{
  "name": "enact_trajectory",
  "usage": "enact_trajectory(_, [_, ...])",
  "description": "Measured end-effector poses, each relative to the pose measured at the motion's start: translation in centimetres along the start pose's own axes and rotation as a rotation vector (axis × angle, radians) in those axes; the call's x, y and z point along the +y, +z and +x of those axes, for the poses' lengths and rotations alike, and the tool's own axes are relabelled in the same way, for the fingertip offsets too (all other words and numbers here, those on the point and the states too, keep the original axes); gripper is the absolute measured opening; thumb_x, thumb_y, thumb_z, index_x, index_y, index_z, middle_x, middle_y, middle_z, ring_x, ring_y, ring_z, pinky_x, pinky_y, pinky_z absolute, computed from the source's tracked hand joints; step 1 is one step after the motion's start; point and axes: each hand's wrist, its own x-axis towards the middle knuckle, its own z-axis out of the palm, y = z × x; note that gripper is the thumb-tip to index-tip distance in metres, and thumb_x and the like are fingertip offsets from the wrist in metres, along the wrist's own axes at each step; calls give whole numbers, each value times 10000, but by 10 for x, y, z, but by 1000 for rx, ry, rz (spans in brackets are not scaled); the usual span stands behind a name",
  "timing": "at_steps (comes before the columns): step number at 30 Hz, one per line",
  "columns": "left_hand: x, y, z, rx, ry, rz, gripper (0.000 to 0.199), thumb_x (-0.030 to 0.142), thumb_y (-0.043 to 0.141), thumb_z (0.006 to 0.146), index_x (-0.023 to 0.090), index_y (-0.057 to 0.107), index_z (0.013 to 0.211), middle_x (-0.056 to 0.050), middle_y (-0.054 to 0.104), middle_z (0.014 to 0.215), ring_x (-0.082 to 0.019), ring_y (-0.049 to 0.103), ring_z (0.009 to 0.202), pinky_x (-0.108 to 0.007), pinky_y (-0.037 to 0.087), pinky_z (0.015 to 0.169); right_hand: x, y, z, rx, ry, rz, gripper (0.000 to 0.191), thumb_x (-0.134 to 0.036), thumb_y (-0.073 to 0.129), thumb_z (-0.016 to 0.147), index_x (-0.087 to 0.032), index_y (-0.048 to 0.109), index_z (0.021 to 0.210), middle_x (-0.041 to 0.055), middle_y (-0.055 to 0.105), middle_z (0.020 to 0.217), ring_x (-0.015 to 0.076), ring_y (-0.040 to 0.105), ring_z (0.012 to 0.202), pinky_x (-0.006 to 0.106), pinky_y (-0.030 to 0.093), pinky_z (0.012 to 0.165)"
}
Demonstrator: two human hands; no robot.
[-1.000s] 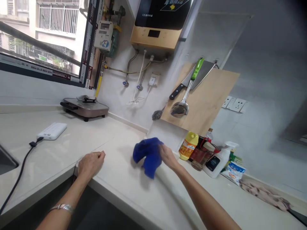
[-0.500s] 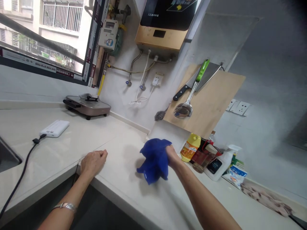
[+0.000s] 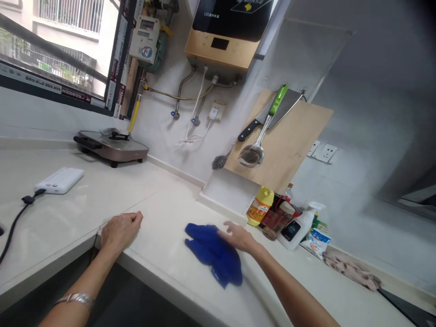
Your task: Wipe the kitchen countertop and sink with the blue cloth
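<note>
A blue cloth (image 3: 216,254) lies spread and crumpled on the white countertop (image 3: 163,236). At its upper right edge is my right hand (image 3: 238,236), with thumb and fingers apart. The thumb side is at the cloth's edge; whether it still touches, I cannot tell. My left hand (image 3: 121,229) rests as a loose fist at the counter's inner corner, fingers curled, with nothing seen in it. A silver bracelet (image 3: 76,298) circles the left wrist.
A white power bank (image 3: 61,180) with a black cable and an electric pan (image 3: 114,147) stand at left. Along the right wall are a yellow bottle (image 3: 260,206), a white spray bottle (image 3: 299,227) and a crumpled rag (image 3: 350,270). A cutting board (image 3: 289,141) hangs above.
The blue cloth has gone from bunched up in my right hand to spread on the counter. My right hand's fingers have opened. My left hand stays at the counter corner; the view has shifted right.
</note>
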Motion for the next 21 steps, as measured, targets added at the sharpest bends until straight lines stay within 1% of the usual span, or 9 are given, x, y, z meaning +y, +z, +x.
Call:
enact_trajectory(2, [0,0,0,0,3,3,559,490,225,893,258,713,746,-123,726,925,-343,632,914,-384,409,717,-2,6,-8,-21,-72,-78,368,-491,515,929,-210,658,1119,99,722,1053,261,668,993,355,486,848])
enact_trajectory(4, [0,0,0,-1,3,8,554,490,229,894,261,712,750,-122,723,915,-344,631,908,-382,406,710,-6,7,-13,-2,-134,-130,348,-434,411,989,-220,683,959,89,726,1013,242,666,988,321,470,832])
enact_trajectory(7, [-1,1,1,-11,3,13,554,492,225,896,263,705,743,-118,715,900,-337,629,883,-375,400,693,-16,-2,-17,119,-175,-114,430,-402,278,1026,-221,661,949,97,715,987,237,660,943,308,451,794])
enact_trajectory(10, [-2,1,2,-7,6,16,551,493,225,895,262,703,744,-119,709,880,-331,623,866,-369,389,681,-28,-22,-16,309,-239,89,496,-468,235,1026,-211,642,906,65,693,828,216,640,788,287,442,713])
enact_trajectory(12, [-2,1,1,3,6,11,550,495,230,893,259,702,736,-119,706,861,-324,620,846,-363,382,668,-33,-36,-13,388,-233,271,551,-515,209,1022,-205,626,837,36,652,721,201,608,703,271,430,650])
enact_trajectory(13, [-3,1,1,7,8,4,548,495,235,893,257,700,728,-117,706,851,-318,618,829,-359,379,659,-34,-43,-11,412,-219,309,559,-524,206,1021,-204,622,829,28,637,696,196,596,682,266,420,631])
enact_trajectory(14, [-3,1,1,11,8,-4,547,495,239,894,254,698,717,-115,705,841,-311,615,811,-355,378,649,-36,-48,-8,435,-202,292,550,-521,212,1021,-203,623,840,25,629,687,195,589,671,265,409,621])
enact_trajectory(18, [-4,1,2,14,2,-20,540,486,257,895,245,684,669,-111,706,815,-299,608,774,-351,377,628,-35,-69,7,567,-121,9,465,-453,250,1027,-206,640,968,44,639,725,198,585,668,278,366,641])
enact_trajectory(21, [-4,1,2,27,9,-12,539,483,254,892,250,697,693,-114,710,835,-312,615,814,-359,382,654,-32,-80,17,651,-88,-6,516,-461,207,1032,-196,636,926,49,629,710,191,565,656,280,356,631])
